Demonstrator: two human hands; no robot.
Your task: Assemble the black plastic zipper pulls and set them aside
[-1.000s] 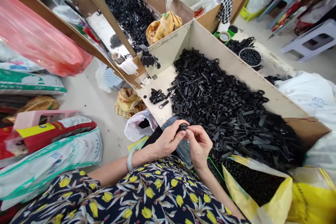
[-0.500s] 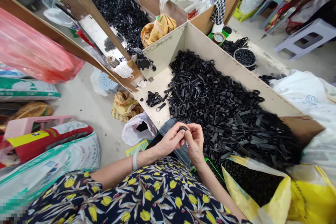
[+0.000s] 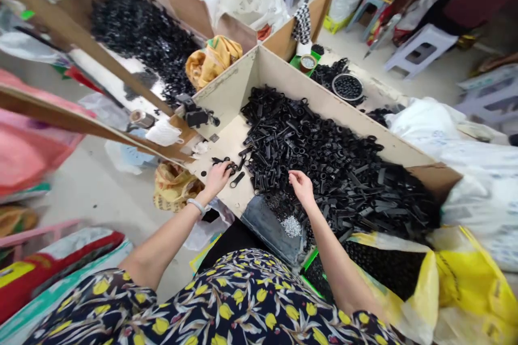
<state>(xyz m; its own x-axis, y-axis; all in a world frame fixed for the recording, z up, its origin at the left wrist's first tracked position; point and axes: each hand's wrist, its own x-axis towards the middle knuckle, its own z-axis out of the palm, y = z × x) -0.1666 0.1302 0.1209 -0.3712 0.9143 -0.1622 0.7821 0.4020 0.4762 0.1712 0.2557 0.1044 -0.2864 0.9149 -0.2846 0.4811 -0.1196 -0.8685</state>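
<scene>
My left hand (image 3: 217, 178), with a pale bangle at the wrist, reaches to a small cluster of black ring-ended pieces (image 3: 222, 161) on the pale board. Its fingers are curled down at the pieces, and whatever they grip is hidden. Beside it lies one flat black piece with a ring at its end (image 3: 237, 179). Over the near edge of a big heap of black ringed parts (image 3: 283, 143), my right hand (image 3: 301, 187) has thumb and fingertips drawn together. Anything in that pinch is too small to make out.
Small silvery metal bits (image 3: 291, 226) lie on a dark blue cloth (image 3: 269, 226) at the near edge. Low wooden walls (image 3: 324, 97) enclose the heap. A yellow sack (image 3: 465, 275) of black pieces stands at right. Beyond the wall sits a round bowl (image 3: 348, 88) of black beads.
My hands were together at the near edge, holding a small round black piece. They have parted: the left went out to the small cluster, the right to the heap. The view has shifted.
</scene>
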